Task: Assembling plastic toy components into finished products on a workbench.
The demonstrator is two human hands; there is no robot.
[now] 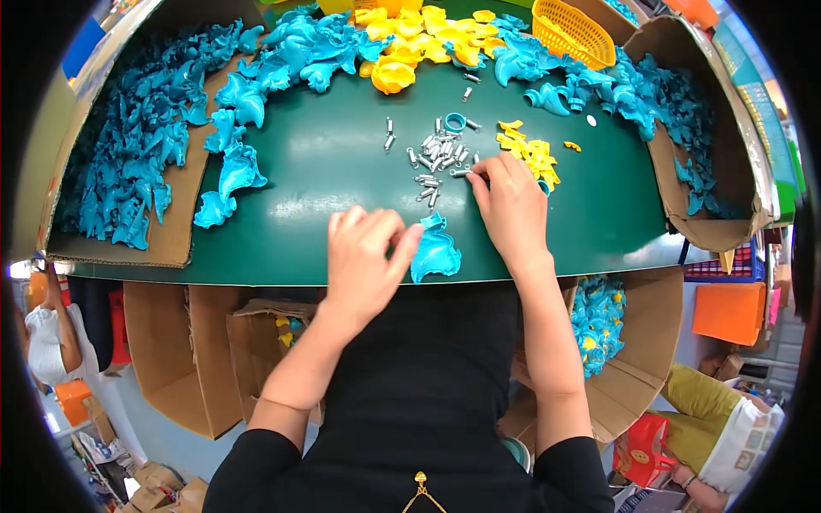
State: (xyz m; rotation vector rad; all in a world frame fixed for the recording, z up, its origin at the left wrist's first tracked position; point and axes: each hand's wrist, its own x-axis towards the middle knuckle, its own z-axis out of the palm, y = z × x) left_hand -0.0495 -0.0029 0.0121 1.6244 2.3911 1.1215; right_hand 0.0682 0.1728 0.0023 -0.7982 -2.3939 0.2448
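The left hand (363, 256) pinches a blue plastic shell (434, 253) at the near edge of the green table (325, 162), fingers pressed on its rim; the right hand (510, 209) reaches into the scattered metal pins (440, 158), fingertips pinching one; judged a pin-fitting step, which next calls for aligning pin with shell.

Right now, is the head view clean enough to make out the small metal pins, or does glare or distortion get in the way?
Head view: even light, faint glare on the green table; metal pins sharp by the right hand; fisheye bends the table edge; black corners.
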